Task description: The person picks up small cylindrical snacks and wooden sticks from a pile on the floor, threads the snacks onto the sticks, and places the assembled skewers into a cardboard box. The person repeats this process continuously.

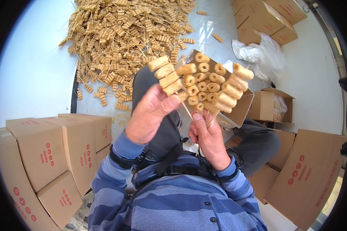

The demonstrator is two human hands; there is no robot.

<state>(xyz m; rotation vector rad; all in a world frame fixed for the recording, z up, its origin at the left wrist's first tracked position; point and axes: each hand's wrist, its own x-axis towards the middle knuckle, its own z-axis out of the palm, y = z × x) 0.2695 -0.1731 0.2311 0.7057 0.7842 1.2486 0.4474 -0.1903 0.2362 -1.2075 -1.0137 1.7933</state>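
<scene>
My left hand point(148, 115) is closed on a skewer of golden, ring-shaped rolls point(165, 75), thumb against the lowest roll. The bare end of its stick slants down toward my other hand. In my right hand point(210, 140), the fingers grip the stick ends of a bunch of similar skewered rolls point(204, 87), which fans out above it. Several rolls in the bunch face up with their holes showing. Behind the bunch, an open cardboard box point(241, 109) stands between my knees, its inside mostly hidden.
A large heap of skewered rolls point(119, 42) covers the pale metal table point(208, 25) ahead, with a few loose skewers around it. Closed cartons point(42, 150) are stacked at left, more cartons point(258, 19) at far right. Clear plastic bags point(264, 54) lie beside an open carton point(262, 104).
</scene>
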